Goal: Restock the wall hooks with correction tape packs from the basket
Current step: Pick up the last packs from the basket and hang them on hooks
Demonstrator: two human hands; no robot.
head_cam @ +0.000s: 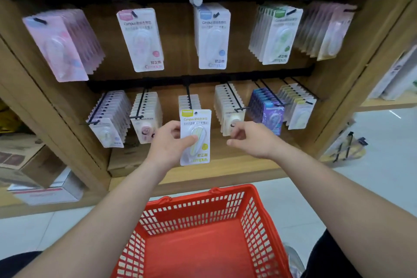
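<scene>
**A:** Start closest in. What's in the red basket (203,196)?

**B:** I see no packs on the part of its floor that shows, so my guess is that the one in hand is the last.

**A:** And the hands?

**B:** The left hand (168,143) grips a yellow-topped correction tape pack (196,122), with the thumb across the blister and the fingers behind the card. The right hand (248,140) is just beside it, fingers loosely curled and holding nothing. I can't tell whether it brushes the cream packs (228,106) behind it.

**A:** Where is the pack against the hooks?

**B:** It's upright in front of the middle hook (188,97) of the lower row, with its hang hole near the hook's tip. I can't tell whether the tip is through yet. Similar cards sit further back on that hook.

**A:** So the step is hanging it.

**B:** I'd judge so. The next move calls for lining the hole up with the tip, sliding the card back against the others and letting go. The right hand is near enough to steady the hook. Beyond, the upper row (212,36) hangs full.
</scene>
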